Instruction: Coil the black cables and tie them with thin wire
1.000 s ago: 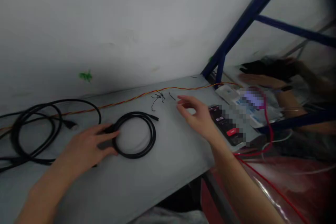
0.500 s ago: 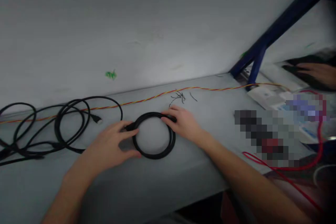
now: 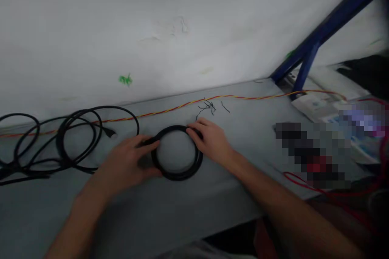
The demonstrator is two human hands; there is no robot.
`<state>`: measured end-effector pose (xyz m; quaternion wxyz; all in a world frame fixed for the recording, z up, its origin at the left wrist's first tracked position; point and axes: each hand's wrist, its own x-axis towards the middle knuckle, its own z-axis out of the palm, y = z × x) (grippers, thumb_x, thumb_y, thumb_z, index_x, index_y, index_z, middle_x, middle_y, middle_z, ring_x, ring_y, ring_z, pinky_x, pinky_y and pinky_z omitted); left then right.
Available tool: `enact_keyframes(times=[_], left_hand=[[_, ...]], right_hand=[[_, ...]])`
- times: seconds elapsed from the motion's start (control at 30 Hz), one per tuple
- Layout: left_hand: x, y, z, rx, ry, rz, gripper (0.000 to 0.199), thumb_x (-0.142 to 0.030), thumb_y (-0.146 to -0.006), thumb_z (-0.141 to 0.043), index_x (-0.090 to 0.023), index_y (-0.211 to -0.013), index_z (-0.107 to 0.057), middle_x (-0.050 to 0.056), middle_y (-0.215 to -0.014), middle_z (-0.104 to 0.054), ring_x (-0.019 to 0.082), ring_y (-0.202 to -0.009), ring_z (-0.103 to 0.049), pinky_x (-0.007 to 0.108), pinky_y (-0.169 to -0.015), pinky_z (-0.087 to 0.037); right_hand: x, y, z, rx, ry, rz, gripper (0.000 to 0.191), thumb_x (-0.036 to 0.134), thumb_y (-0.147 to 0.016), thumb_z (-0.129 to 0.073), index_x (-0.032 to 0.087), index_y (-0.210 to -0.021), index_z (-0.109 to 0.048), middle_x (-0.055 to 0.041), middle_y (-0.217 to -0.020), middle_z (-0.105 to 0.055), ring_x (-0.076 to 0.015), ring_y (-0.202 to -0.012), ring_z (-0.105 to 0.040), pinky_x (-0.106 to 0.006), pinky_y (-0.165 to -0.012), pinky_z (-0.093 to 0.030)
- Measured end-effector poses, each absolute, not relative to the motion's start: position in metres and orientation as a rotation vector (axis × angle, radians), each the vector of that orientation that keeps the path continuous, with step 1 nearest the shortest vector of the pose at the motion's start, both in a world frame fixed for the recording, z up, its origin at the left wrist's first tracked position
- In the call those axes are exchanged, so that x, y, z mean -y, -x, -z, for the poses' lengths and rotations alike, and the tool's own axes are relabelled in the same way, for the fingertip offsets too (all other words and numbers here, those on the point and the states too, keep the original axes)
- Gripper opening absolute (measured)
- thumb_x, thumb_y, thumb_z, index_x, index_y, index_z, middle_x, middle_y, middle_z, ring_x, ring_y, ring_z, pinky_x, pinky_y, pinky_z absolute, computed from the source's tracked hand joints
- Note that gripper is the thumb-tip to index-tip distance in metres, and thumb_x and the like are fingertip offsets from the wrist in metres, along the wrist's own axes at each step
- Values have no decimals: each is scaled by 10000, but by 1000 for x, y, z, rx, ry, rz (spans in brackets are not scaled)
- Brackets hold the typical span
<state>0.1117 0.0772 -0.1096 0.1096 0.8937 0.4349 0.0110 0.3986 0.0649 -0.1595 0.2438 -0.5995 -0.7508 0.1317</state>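
A black cable wound into a round coil (image 3: 178, 176) lies on the grey table in the middle of the view. My left hand (image 3: 130, 160) is at the coil's left side, thumb and fingers apart around its edge, with a cable end under the fingers. At the upper right of the coil, my right hand (image 3: 211, 137) pinches the cable between thumb and fingers. Several thin black ties (image 3: 209, 106) lie just behind my right hand. Looser loops of black cable (image 3: 62, 141) with a plug (image 3: 109, 132) rest to the left.
A red and yellow twisted wire (image 3: 179, 106) runs along the back of the table (image 3: 170, 218) by the white wall. At the right are a blue metal brace (image 3: 328, 28), papers and bags (image 3: 316, 107), a red cable (image 3: 299, 181) and a pixelated patch.
The view has shifted slightly. Both hands stay at the coil, with little visible movement. The other person's hand at the far right is out of sight now.
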Motion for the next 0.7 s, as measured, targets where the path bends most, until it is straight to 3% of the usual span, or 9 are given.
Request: enact_keyframes(times=[0.13,0.3,0.47,0.7], left_hand=[[-78,-115,111,-1327,-2640,11,723,-656,-756,-821,-291,-1369,-709,128,-1450,-644,346,-1278,-639,498,-1108,-508],[-76,-118,110,-1358,-2697,11,717,-642,-745,-841,-273,-1349,-725,134,-1437,-662,355,-1259,-653,514,-1110,-498],[-76,-120,108,-1358,-2703,12,692,-615,-743,-851,-260,-1327,-741,139,-1405,-682,366,-1232,-664,527,-1087,-505],[-77,-119,109,-1344,-2672,9,690,-655,-749,-823,-280,-1322,-742,124,-1421,-671,366,-1237,-661,530,-1086,-501]], right_hand=[[-64,-397,159,2060,1662,-328,267,337,-1074,-534,214,-1107,-770,-77,-973,-687,-228,-910,-653,-331,-805,-488],[-62,-395,163,2027,1667,-292,287,312,-1070,-540,242,-1273,-731,-75,-1019,-696,-228,-943,-659,-327,-823,-497],[-61,-394,163,2041,1653,-292,281,308,-1060,-549,276,-1244,-759,-62,-995,-697,-224,-914,-669,-323,-780,-498],[-56,-432,139,1895,1710,-293,351,416,-1040,-571,230,-1296,-722,-91,-1139,-721,-246,-975,-691,-346,-822,-527]])
